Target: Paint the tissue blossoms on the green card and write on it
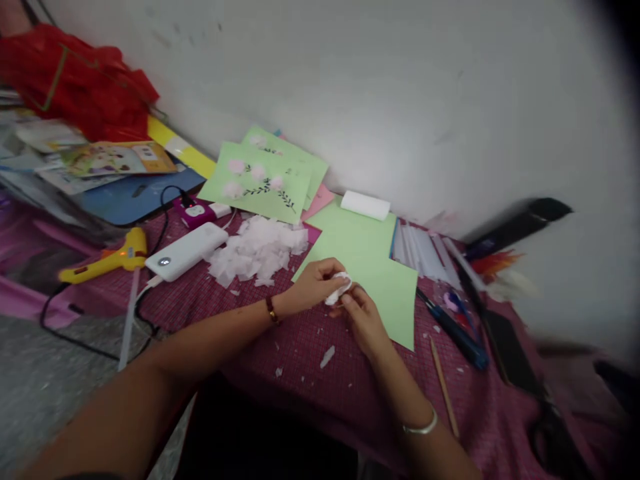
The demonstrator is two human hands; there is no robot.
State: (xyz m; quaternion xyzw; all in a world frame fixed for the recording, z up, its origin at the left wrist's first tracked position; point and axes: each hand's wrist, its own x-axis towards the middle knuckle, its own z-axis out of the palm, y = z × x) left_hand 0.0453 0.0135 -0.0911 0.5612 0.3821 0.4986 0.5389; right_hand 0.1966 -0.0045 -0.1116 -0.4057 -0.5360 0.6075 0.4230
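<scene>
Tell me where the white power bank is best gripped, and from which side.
Probably across the middle of the white power bank, from above, fingers on its two long edges: it lies flat, and a cable seems plugged into its near-left end, so keep clear of that end. The tissue pile crowds its right.

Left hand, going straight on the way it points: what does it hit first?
The left hand touches the white wad it pinches, with the right hand just beyond. Past those lies the green sheet; its height above that is unclear.
</scene>
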